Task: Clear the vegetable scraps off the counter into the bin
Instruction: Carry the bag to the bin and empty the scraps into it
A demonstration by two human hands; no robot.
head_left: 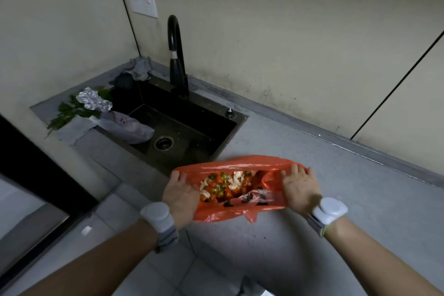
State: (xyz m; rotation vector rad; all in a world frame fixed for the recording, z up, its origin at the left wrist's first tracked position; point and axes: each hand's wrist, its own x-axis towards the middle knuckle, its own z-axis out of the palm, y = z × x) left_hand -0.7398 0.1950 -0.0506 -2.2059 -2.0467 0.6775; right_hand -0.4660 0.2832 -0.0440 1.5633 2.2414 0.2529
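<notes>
With left hand (pixel 179 196) and right hand (pixel 300 190) gripping its ends, spreading the orange bag (pixel 240 163) of scraps (pixel 223 185) at the bench (pixel 336 199) front edge. Likely partway: leaving greens (pixel 64 113) lying at the far-left corner, seeing no bin.

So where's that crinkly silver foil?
In the head view's upper left, the crumpled foil lies on green leaves on the counter, left of the black sink, just behind a translucent plastic bag.

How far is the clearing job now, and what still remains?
Done: chopped scraps lie inside the orange bag. In hand: the left hand and right hand hold the bag's mouth open at the counter edge. Left: green leaves and crumpled foil lie on the counter beside the sink.
</notes>
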